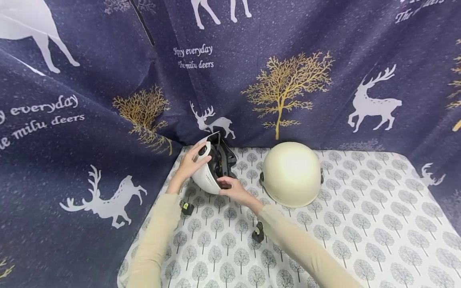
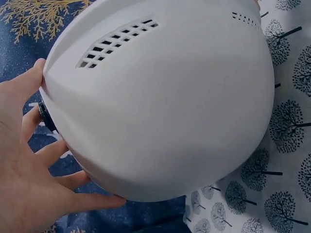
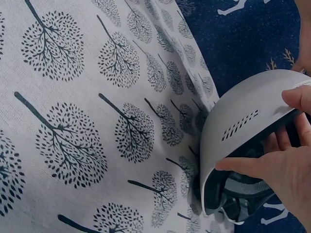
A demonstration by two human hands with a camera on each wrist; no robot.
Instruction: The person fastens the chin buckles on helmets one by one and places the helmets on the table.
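A white helmet is tilted on its side at the back left of the table, its dark padded inside turned toward the right. At its upper left edge, my left hand grips the shell with spread fingers, beside a round black knob; the left wrist view shows the smooth vented shell and the fingers along its edge. My right hand holds the lower rim; in the right wrist view its thumb lies on the shell and other fingers reach inside. A black visor-like part hangs at the open side.
A cream helmet stands dome up to the right, with small dark fittings on its sides. The table wears a white cloth printed with grey trees. A dark blue deer-patterned curtain rises behind and to the left.
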